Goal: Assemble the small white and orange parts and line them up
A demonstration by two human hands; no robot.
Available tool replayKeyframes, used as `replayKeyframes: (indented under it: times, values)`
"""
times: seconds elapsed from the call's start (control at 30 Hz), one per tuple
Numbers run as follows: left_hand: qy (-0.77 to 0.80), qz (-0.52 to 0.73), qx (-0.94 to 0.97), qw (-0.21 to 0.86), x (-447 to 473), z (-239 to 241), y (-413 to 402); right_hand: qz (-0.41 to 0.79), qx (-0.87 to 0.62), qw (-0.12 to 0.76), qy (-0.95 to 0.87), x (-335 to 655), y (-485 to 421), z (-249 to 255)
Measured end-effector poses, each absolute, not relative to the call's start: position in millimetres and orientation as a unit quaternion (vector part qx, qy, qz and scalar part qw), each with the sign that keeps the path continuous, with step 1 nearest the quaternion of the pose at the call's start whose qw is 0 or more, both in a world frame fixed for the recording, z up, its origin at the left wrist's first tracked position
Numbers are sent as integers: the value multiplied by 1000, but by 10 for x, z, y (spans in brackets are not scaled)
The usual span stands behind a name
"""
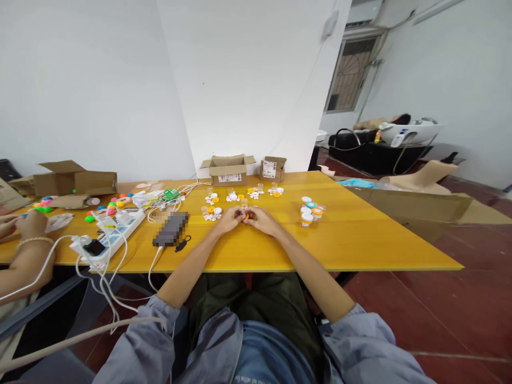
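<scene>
My left hand (231, 218) and my right hand (261, 218) meet over the table, fingers closed together on a small orange piece (246, 217). Its shape is mostly hidden by the fingertips. Just beyond the hands stands a small clear cup (244, 203). Left of my left hand lies a cluster of white and orange small parts (212, 214). Farther back are more clusters with white pieces (233, 197), orange discs (277, 194) and clear cups. To the right of my right hand, several small containers with white, teal and orange lids (307, 217) stand grouped together.
Two cardboard boxes (228, 175) stand by the wall. Left of me are a dark blurred device (170, 229), a power strip (120, 234) with white cables, and colourful balls (120, 204). At the far left, a co-worker's hand (32, 226) works at the same yellow table (360, 234).
</scene>
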State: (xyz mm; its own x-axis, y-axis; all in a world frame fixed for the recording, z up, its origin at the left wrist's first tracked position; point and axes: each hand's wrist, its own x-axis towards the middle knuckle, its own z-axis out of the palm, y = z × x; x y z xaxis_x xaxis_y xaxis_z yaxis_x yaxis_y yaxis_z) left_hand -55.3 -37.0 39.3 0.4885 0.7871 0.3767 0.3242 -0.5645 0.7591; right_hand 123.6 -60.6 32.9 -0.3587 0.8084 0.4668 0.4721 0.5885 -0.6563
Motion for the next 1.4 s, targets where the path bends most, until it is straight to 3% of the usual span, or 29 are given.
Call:
replayKeyframes:
  times: [0.33, 0.7, 1.07, 1.4]
  values:
    - [346, 384, 788, 334, -566, 379, -344, 205, -416, 395, -793, 1259, -581, 299]
    - [398, 418, 770, 271, -587, 350, -276, 212, -436, 407, -774, 1272, -549, 264]
    - [403, 381, 796, 242, -606, 304, -236, 187, -437, 481, -736, 1281, -515, 254]
    - [406, 375, 807, 209, -608, 283, -233, 62, -533, 401, -742, 1355, -615, 295]
